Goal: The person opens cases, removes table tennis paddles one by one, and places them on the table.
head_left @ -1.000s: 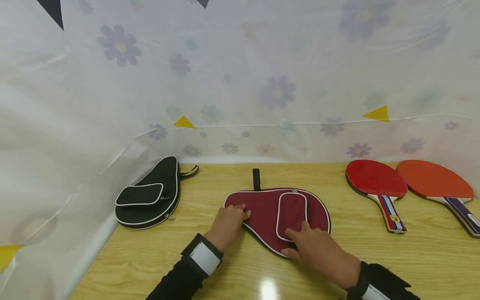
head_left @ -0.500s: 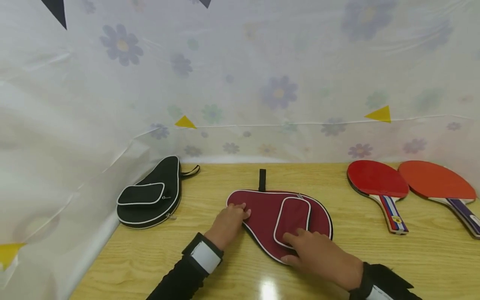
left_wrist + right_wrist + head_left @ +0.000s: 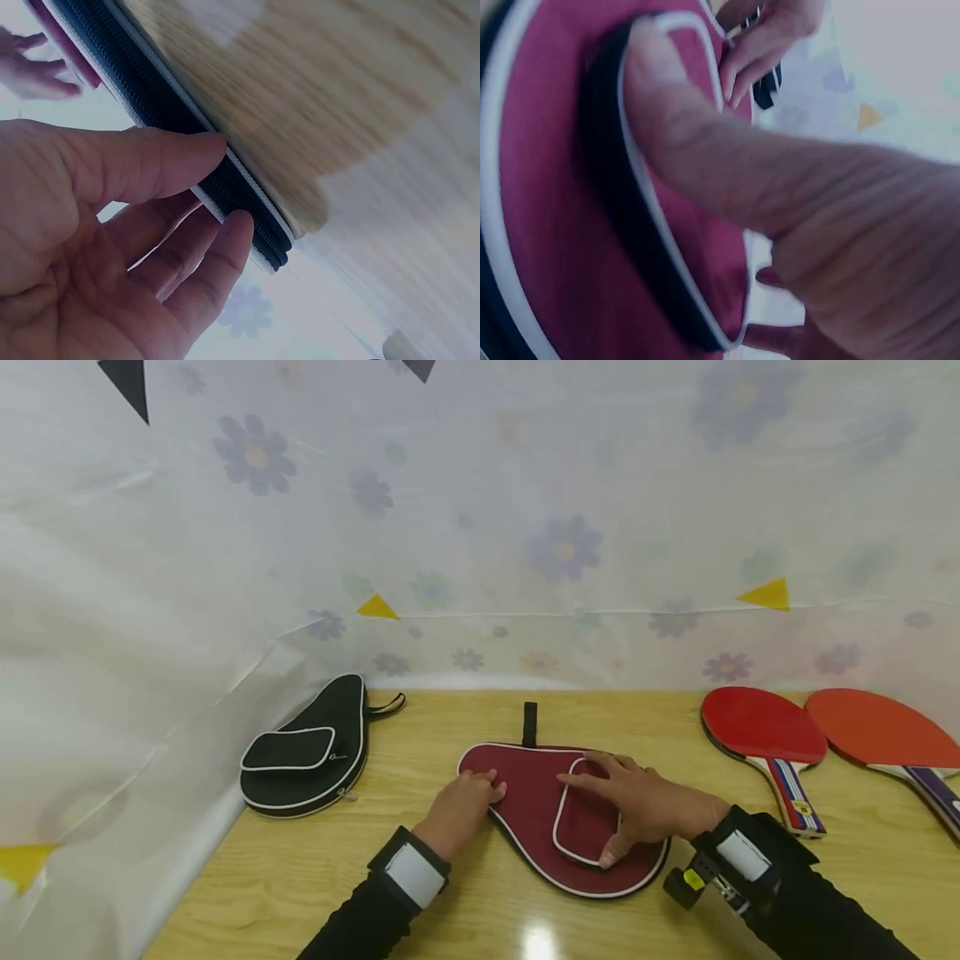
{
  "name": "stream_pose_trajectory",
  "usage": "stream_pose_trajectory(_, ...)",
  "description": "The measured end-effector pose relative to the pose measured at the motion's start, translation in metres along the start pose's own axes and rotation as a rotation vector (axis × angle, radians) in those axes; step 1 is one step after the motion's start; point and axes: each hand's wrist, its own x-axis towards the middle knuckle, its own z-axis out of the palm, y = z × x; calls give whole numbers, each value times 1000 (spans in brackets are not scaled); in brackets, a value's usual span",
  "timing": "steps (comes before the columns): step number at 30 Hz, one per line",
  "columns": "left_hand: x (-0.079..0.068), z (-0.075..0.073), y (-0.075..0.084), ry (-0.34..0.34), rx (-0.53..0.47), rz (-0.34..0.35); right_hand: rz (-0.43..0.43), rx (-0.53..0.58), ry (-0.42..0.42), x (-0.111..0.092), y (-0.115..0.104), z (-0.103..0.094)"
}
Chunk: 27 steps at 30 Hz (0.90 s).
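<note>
A maroon table tennis bat case [image 3: 517, 806] with white piping and a raised pocket [image 3: 588, 814] lies flat in the middle of the table in the head view. My left hand [image 3: 463, 810] grips its narrow end. In the left wrist view the left thumb [image 3: 172, 161] rests at the black zipped edge [image 3: 161, 97], with the fingers around the far side. My right hand [image 3: 637, 797] spreads over the pocket, fingers at its upper part. Its thumb [image 3: 705, 142] touches the pocket's near edge in the right wrist view. The right fingertips are mostly hidden there.
A black bat case [image 3: 307, 747] lies at the table's back left. At the right are a red bat [image 3: 765, 722] and an orange-red bat [image 3: 881, 727], handles toward me. A white flowered sheet [image 3: 480, 527] hangs behind the wooden table [image 3: 300, 877].
My right hand has moved up from the case's lower edge and now spans the pocket. The case's wide end has turned slightly toward me. My left hand keeps its hold.
</note>
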Motion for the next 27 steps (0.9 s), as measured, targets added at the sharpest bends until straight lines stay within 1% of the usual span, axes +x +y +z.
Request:
stream_pose_trajectory(2, 1, 1, 1, -6, 4, 6, -19, 1, -28, 0, 7, 0)
stream_pose_trajectory(4, 2, 1, 1, -14, 5, 4, -56, -22, -43, 0, 13, -1)
stream_pose_trajectory(6, 3, 0, 1, -22, 3, -3, -94, -52, -41, 1, 17, -2)
stream_pose_trajectory(9, 3, 0, -1, -30, -5, -8, -111, -101, -21, 5, 19, 0)
stream_pose_trajectory(10, 3, 0, -2, -34, -11, -11, -109, -112, -9, 6, 19, 2)
stream_pose_trajectory(15, 4, 0, -6, -41, -9, 11, -46, -105, 21, 8, 16, 9)
stream_pose_trajectory(17, 5, 0, -7, -46, 0, 24, -18, -94, 19, 9, 14, 11)
stream_pose_trajectory(20, 5, 0, -7, -70, 16, 37, -11, -108, 21, 10, 11, 14)
stream_pose_trajectory(23, 5, 2, -5, -97, 37, 36, -5, -126, 29, 10, 8, 17)
stream_pose_trajectory(25, 4, 3, -4, -103, 38, 32, -7, -132, 44, 10, 5, 20)
stream_pose_trajectory(27, 3, 5, -2, -95, 54, 41, -7, -132, 59, 9, 2, 23)
